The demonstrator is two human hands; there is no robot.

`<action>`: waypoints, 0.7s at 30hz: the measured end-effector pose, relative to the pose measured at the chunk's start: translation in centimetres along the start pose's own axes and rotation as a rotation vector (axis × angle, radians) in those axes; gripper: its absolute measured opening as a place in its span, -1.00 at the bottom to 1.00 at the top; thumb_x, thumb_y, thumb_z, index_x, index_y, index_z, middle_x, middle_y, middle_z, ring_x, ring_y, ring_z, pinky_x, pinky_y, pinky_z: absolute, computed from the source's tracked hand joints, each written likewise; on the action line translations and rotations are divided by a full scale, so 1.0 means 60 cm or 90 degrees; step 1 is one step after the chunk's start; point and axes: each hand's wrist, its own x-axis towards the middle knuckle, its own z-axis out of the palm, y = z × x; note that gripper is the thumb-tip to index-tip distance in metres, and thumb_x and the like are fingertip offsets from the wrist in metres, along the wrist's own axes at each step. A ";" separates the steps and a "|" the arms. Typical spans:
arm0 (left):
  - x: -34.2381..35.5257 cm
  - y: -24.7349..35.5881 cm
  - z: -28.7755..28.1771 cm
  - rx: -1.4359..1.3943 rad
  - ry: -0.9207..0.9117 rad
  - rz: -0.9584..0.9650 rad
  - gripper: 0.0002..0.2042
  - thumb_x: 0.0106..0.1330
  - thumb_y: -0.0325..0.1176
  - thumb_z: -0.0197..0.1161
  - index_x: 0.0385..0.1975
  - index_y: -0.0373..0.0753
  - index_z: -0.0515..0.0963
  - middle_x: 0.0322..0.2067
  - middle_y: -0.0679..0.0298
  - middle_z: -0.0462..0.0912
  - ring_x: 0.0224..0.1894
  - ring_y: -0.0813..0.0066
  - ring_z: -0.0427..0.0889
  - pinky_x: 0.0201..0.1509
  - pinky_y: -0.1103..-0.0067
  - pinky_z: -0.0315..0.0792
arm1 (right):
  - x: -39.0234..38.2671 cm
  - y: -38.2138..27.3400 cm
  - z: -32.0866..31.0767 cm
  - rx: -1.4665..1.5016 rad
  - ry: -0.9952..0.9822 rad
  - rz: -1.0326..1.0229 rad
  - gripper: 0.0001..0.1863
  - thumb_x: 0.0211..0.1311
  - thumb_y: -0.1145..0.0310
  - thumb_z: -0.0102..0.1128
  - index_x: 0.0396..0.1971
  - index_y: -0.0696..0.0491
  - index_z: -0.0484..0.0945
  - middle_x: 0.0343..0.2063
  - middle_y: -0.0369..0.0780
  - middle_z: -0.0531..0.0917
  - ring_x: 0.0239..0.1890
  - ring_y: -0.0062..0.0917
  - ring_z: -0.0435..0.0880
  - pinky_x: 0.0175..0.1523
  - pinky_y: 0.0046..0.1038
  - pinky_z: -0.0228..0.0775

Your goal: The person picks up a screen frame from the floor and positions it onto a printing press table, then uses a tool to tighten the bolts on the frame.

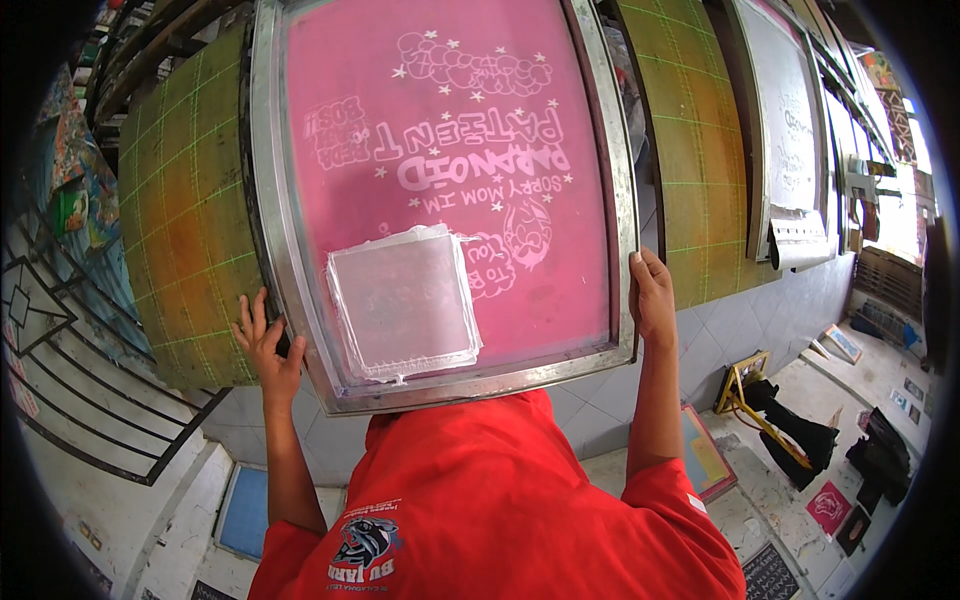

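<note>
A large screen printing frame point(480, 382) with metal bars and pink mesh is in front of my chest. The mesh carries pale lettering and drawings, upside down to me. A pale square patch point(400, 305) with ragged white edges covers its lower left part. My right hand point(653, 295) grips the right bar near the lower corner, thumb up and fingers curled at the edge. At the lower left bar, my left hand point(268, 345) has its fingers spread. Its thumb is beside the bar; whether it touches cannot be made out.
Green-brown printing boards point(190, 220) with bright grid lines flank the frame, another board point(690, 150) at right. Farther right stands a second screen point(785, 110) with a squeegee-like tool point(798, 240). Black metal bars point(90, 390) are at left. A yellow frame point(745, 385) and dark cloths point(800, 430) lie at lower right.
</note>
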 end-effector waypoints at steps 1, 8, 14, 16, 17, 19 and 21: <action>0.000 0.000 0.000 -0.001 0.001 0.001 -0.42 0.22 0.27 0.02 -0.25 -0.18 0.65 0.32 0.21 0.24 0.43 0.01 -0.06 0.36 -0.09 -0.47 | 0.001 0.002 -0.002 -0.002 0.000 0.000 -0.68 0.42 0.34 -0.06 -0.02 0.26 0.47 -0.09 -0.20 0.60 -0.04 -0.62 0.53 0.11 -0.56 0.30; 0.000 -0.001 0.002 0.008 0.006 0.005 -0.43 0.22 0.25 0.03 -0.28 -0.21 0.65 0.32 0.21 0.24 0.43 0.00 -0.05 0.35 -0.11 -0.45 | 0.001 0.002 0.000 -0.012 0.012 -0.014 -0.68 0.42 0.33 -0.04 -0.03 0.26 0.48 -0.09 -0.20 0.60 -0.04 -0.62 0.53 0.12 -0.56 0.28; 0.000 -0.005 0.000 0.012 0.006 0.013 -0.44 0.22 0.24 0.04 -0.28 -0.22 0.64 0.33 0.21 0.23 0.43 -0.01 -0.05 0.35 -0.12 -0.43 | 0.003 0.000 0.005 -0.036 0.033 -0.014 -0.68 0.41 0.37 -0.05 -0.02 0.29 0.47 -0.16 -0.23 0.60 -0.12 -0.67 0.50 0.02 -0.61 0.29; -0.001 -0.006 0.001 0.025 0.006 0.017 -0.45 0.22 0.22 0.06 -0.29 -0.22 0.64 0.33 0.21 0.23 0.43 -0.01 -0.05 0.35 -0.12 -0.43 | 0.001 -0.001 0.001 -0.061 0.037 -0.010 -0.68 0.41 0.36 -0.04 -0.03 0.29 0.47 -0.17 -0.24 0.60 -0.14 -0.68 0.50 0.00 -0.62 0.28; -0.001 -0.006 0.001 0.024 0.007 0.022 -0.46 0.22 0.21 0.07 -0.30 -0.22 0.63 0.33 0.20 0.23 0.43 -0.02 -0.05 0.34 -0.13 -0.42 | 0.002 -0.002 0.002 -0.052 0.032 -0.015 -0.69 0.41 0.36 -0.04 -0.03 0.28 0.47 -0.17 -0.25 0.59 -0.15 -0.68 0.50 0.00 -0.61 0.28; 0.000 -0.005 0.001 0.022 0.010 0.030 -0.48 0.22 0.18 0.09 -0.32 -0.23 0.62 0.33 0.18 0.23 0.42 -0.03 -0.04 0.33 -0.14 -0.41 | 0.002 -0.004 0.003 -0.036 0.019 -0.023 -0.70 0.41 0.36 -0.04 -0.04 0.28 0.47 -0.18 -0.25 0.59 -0.17 -0.68 0.49 -0.01 -0.61 0.28; 0.001 -0.005 -0.001 0.017 0.017 0.041 -0.50 0.21 0.16 0.10 -0.35 -0.24 0.60 0.32 0.17 0.24 0.42 -0.05 -0.03 0.32 -0.15 -0.40 | 0.001 -0.003 -0.002 -0.043 0.023 -0.012 -0.71 0.40 0.37 -0.05 -0.06 0.27 0.47 -0.19 -0.25 0.59 -0.17 -0.68 0.49 0.00 -0.61 0.28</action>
